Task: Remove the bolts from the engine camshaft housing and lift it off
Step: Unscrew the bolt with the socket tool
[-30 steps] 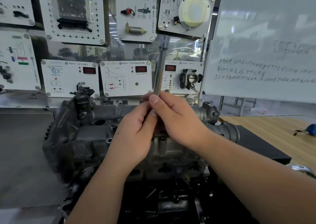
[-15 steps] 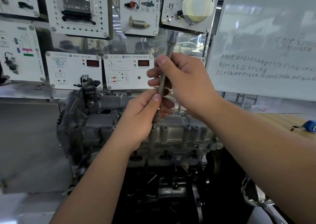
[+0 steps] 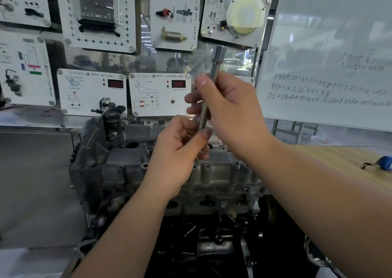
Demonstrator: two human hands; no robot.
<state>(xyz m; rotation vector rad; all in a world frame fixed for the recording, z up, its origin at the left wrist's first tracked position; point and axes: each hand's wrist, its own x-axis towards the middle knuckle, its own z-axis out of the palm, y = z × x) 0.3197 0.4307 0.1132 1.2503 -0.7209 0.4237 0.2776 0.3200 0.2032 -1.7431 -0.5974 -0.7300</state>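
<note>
Right hand (image 3: 229, 112) and left hand (image 3: 180, 150) both grip the socket extension (image 3: 209, 95) above the camshaft housing (image 3: 127, 161).

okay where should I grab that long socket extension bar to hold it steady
Grip the extension bar along its slim, straight mid-shaft, coming in from the sides as both hands do now; the wider socket end on top is best left free.

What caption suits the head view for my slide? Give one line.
Both hands, left hand and right hand, grip a socket extension bar above the camshaft housing.
</note>
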